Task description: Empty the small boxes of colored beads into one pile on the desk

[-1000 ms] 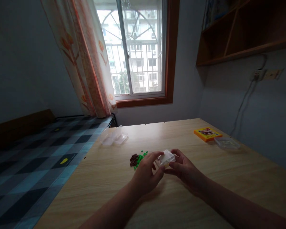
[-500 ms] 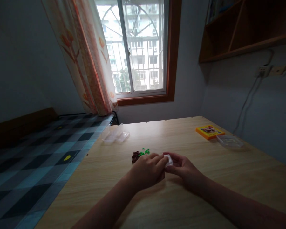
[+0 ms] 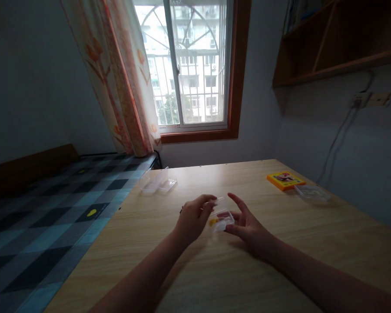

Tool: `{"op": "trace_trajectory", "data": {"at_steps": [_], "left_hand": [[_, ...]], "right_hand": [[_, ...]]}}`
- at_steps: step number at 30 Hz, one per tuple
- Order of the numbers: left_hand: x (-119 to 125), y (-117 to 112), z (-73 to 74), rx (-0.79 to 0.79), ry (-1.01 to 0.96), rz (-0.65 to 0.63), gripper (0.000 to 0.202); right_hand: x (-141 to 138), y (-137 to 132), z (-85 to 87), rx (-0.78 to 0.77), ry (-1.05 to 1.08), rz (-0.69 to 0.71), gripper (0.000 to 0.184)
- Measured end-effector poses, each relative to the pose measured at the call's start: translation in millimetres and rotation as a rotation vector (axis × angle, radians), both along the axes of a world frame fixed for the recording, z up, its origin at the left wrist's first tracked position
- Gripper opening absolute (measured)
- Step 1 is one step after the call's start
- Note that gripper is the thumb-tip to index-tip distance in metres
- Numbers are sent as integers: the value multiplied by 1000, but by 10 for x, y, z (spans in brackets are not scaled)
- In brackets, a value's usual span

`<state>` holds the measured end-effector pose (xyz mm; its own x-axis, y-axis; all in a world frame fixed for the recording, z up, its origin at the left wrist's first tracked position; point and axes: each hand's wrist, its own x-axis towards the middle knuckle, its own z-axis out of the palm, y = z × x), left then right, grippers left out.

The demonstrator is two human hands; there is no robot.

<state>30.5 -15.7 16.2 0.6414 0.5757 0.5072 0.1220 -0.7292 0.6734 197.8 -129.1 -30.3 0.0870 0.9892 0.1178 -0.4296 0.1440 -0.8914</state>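
A small clear plastic box (image 3: 227, 221) stands with its lid (image 3: 220, 201) raised, just above the tabletop. Yellow pieces (image 3: 213, 221) show in its left part, and something whitish lies beside them. My right hand (image 3: 247, 224) grips the box from the right between thumb and lower fingers, its index finger stretched up and away. On the other side, my left hand (image 3: 193, 217) is closed at the left edge of the raised lid, with its fingertips on it. Only a sliver of the dark brown pieces (image 3: 181, 209) shows behind the left hand; the green pieces are hidden.
Open clear plastic boxes (image 3: 158, 182) lie at the table's far left. Toward the right edge sit an orange-yellow box (image 3: 285, 180) and a clear tray (image 3: 312, 193). A bed with a checked cover (image 3: 61, 217) adjoins the wooden table (image 3: 247, 278) on the left.
The small clear box was shut between both hands and its lid is now up, showing yellow pieces. My left hand has shifted left and now covers the green and most brown pieces.
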Motion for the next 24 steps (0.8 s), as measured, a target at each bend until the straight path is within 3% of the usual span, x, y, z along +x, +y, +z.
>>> {"op": "trace_trajectory", "data": {"at_steps": [3,6,8,12,15,20,24], "left_hand": [[45,104,-90,-258,-135,34,23],[66,176,-130,-314,-149,44,22],[43,209,-113,-224,-118,53,21],[-137,341,-80,70,-59,120,29],[-350,544,-179,271,39,174,34],[-559,814,-438,235,277,219,60],[-552,795,-472,258,442,196,85]], "right_hand": [[2,-16,-48,103,-72,90,101],[9,-1,-91,136,-161,112,76],[16,27,-112,119,-205,101,68],[40,129,-158,106,-258,12,70],[95,258,-201,108,-326,-106,71],[204,584,-219,186,-675,-337,67],[165,858,-183,419,-1009,-393,67]]}}
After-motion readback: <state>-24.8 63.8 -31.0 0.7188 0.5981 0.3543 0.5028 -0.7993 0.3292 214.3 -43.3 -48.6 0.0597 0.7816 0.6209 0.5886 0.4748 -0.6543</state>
